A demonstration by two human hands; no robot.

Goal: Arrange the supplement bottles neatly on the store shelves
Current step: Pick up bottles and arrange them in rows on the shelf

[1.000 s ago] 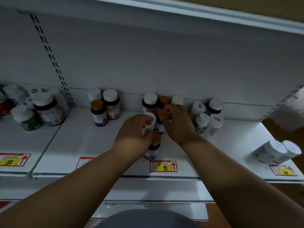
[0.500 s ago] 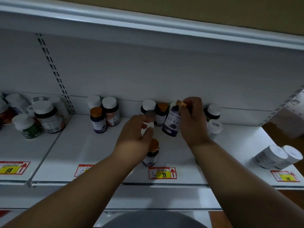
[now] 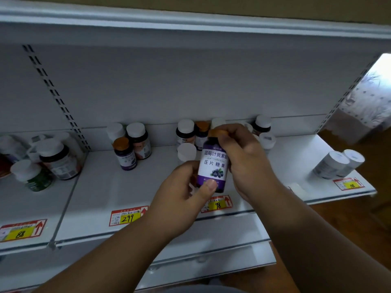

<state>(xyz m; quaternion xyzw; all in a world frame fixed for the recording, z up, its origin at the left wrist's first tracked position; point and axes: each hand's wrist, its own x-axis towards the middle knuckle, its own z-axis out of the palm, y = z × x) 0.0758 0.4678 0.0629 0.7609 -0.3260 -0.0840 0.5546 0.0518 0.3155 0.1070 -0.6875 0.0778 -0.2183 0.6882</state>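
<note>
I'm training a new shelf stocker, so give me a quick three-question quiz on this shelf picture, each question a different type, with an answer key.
1. True or false: the purple blueberry-label bottle with the orange cap stands on the white metal shelf.
2. Which hand covers its cap? A) left hand B) right hand
3. Fill in: the two white-capped grey-label bottles at the far right are ____ (upright / lying down).

Key
1. False; both hands hold it above the shelf.
2. B
3. lying down
</note>
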